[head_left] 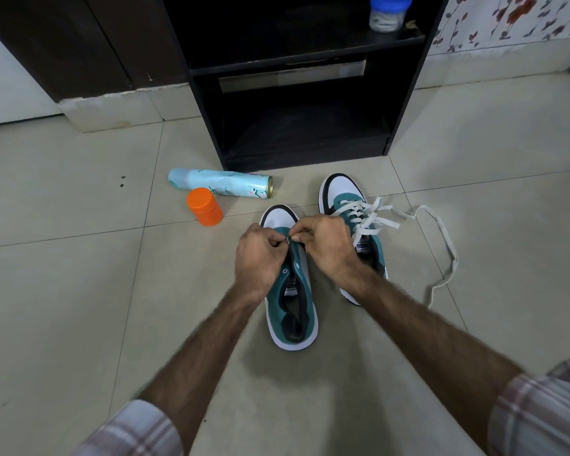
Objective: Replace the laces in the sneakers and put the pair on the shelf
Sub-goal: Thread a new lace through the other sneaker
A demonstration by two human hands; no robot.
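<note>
Well to the left of the fingers, a spray can [220, 186] is seen lying on its side on the floor [63, 274], with an orange jar [204, 206] standing just beside it; both appear to have been set aside, clear of the work.

The left hand [259, 255] is curled over the left edge of the near sneaker [290, 284], its fingers [278, 240] bent in toward the front eyelets. Something small and pale is pinched where the two hands meet, probably a lace tip, though it is too small to be told for certain. The sneaker is kept flat on the floor, toe pointing away, presumably so that the eyelets face up for threading. The eyelets nearer the wrist are seen empty, so this shoe is judged to be barely begun.

The right hand [326, 245] mirrors the left, its fingers [301, 232] pressed together on the same small point at the front of the shoe's opening.

Just right of the fingers, the far sneaker [346, 199] stands laced, its white lace [441, 238] trailing loose across the floor, untied.

Beyond the fingers, a black shelf [306, 70] stands open, its lower bay vacant, where the pair is judged to be destined. A blue-lidded jar [387, 13] rests on its upper level.
</note>
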